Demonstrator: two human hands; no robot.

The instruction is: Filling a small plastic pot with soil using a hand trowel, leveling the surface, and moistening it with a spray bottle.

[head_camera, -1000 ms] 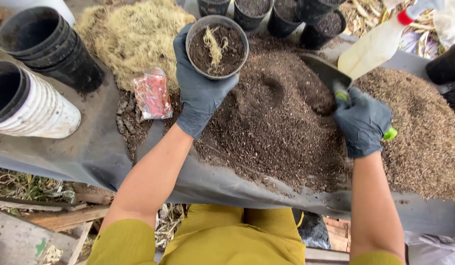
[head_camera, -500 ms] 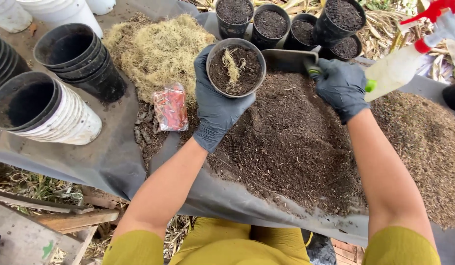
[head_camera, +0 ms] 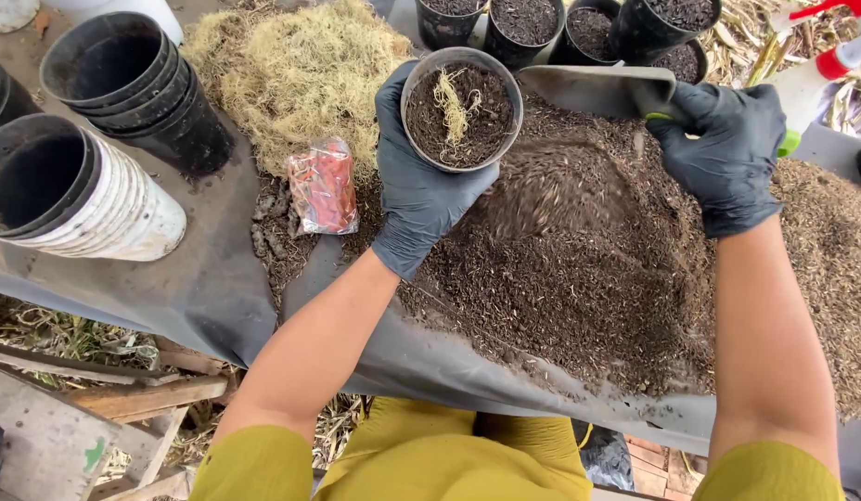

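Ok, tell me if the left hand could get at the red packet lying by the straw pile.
Probably not as it stands: the left hand is wrapped around a small pot of soil. The red packet lies uncovered just beside it on the sheet, so only the pot is in the way.

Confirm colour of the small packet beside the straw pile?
Red, in clear shiny wrap: the packet, seen in the head view.

Garden potting bench: soil heap (head_camera: 579, 278), stacked pots (head_camera: 124, 83), moss (head_camera: 301, 74).

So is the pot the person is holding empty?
No, the small pot held in the left hand is filled with dark soil, with a pale tuft of roots lying on top.
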